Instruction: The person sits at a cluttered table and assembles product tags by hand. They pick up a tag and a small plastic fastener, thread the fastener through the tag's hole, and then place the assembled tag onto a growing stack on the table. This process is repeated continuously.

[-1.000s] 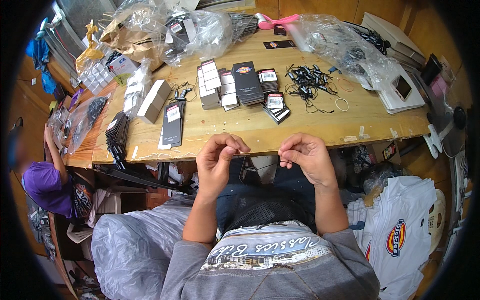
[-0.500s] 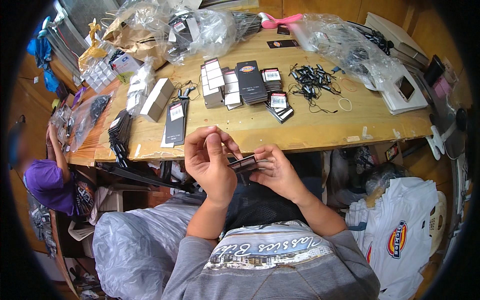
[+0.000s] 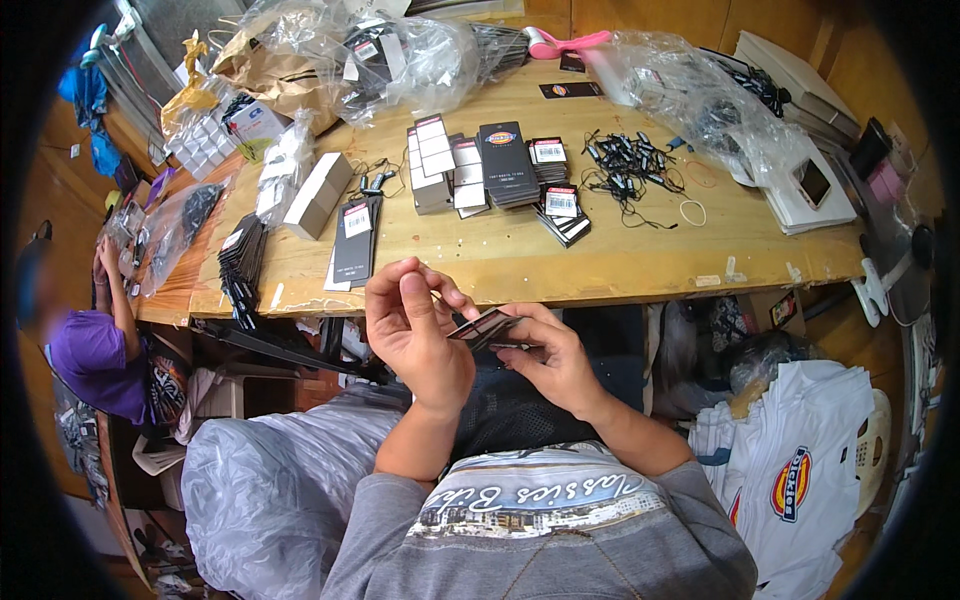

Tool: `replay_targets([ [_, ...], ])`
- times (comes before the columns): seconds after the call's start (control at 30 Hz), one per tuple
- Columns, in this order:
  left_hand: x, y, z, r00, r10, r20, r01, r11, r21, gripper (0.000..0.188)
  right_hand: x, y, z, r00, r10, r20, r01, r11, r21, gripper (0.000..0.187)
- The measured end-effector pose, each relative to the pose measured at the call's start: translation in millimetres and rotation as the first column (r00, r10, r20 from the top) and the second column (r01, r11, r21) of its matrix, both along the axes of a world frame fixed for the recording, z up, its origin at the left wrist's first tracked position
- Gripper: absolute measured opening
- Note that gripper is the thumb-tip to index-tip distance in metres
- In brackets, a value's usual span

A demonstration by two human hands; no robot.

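My right hand (image 3: 550, 358) grips a few dark hang tags (image 3: 484, 326) with pale label faces, held tilted between thumb and fingers just off the table's front edge. Close beside their left end, my left hand (image 3: 422, 335) is raised with its fingers curled and thumb against the forefinger; anything thin in that pinch is too small to make out. Beyond my hands stand a stack of black hang tags (image 3: 508, 165), white label stacks (image 3: 432, 165) and smaller labelled tags (image 3: 562, 203). A tangle of black tag strings (image 3: 630, 170) lies to their right.
Black tags with strings (image 3: 240, 265) overlap the front edge at left, near a white box (image 3: 318, 195). Clear plastic bags (image 3: 420, 65) line the back. A phone (image 3: 812, 183) lies at right. White shirts (image 3: 790, 470) are piled beside me. A person in purple (image 3: 100, 365) sits at left.
The tags in my right hand have tilted and fanned out somewhat, showing more of their faces. My right hand has dropped and turned slightly; the left has barely moved.
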State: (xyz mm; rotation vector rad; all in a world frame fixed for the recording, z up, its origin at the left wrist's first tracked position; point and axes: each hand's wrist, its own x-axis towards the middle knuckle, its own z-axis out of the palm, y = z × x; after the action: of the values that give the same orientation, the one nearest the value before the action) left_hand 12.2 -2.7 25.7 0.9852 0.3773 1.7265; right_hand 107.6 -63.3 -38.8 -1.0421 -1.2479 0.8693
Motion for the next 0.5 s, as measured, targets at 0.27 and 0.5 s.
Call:
replay_targets([
  [0.27,-10,2,-2,0.997,-0.062,-0.038,0.059,0.996,-0.06,0.015,14,-2,26,0.962,0.048,0.269,-0.045,0.999,-0.018,0.02],
  [0.5,-2,-10,1,0.984,-0.142,0.103,0.153,0.983,-0.105,0.016,-3,8,17,0.964,-0.056,0.261,0.042,0.997,0.057,0.018],
])
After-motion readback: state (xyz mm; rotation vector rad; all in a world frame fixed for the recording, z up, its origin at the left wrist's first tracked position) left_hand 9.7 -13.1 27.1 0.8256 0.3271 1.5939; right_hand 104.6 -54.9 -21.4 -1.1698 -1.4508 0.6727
